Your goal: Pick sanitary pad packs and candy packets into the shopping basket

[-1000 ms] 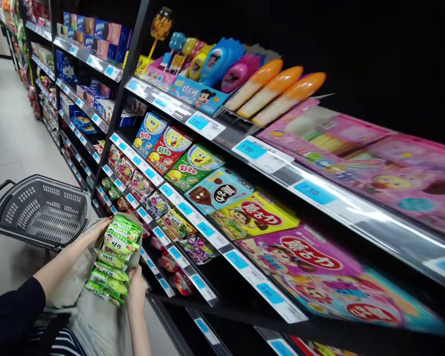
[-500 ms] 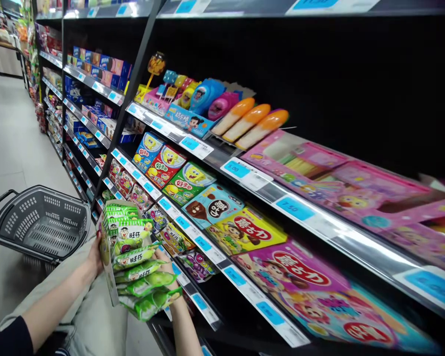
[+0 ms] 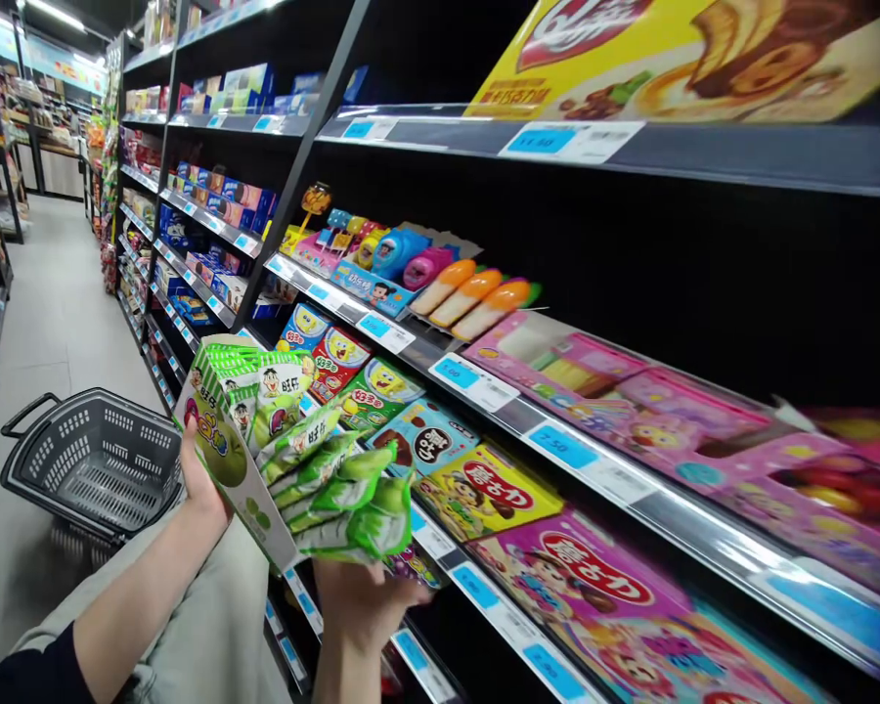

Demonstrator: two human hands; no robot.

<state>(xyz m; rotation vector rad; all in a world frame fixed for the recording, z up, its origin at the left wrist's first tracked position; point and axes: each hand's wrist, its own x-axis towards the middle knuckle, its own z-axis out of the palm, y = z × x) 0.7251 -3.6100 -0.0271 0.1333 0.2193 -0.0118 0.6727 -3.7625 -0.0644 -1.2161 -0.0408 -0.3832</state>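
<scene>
An open-topped display box (image 3: 253, 504) of green-and-white candy packets (image 3: 293, 381) is held up in front of the shelves, tilted. My left hand (image 3: 203, 479) grips the box's printed left side. Beneath its lower right end is my right hand (image 3: 367, 596), its fingers partly hidden by the box and the packets. The packets stand in a row and lean outward at the lower end. Behind the box, part of a lower shelf is hidden.
A grey shopping basket (image 3: 95, 479) stands on the floor at my left, by my knee. Candy boxes (image 3: 509, 489) line the shelf at right, below a shelf edge with price tags (image 3: 476, 381). An aisle (image 3: 51, 284) runs away at far left.
The box of candy packets has risen and turned so its printed left side shows more. My right hand has shifted from its right side to beneath it. My view has tipped upward.
</scene>
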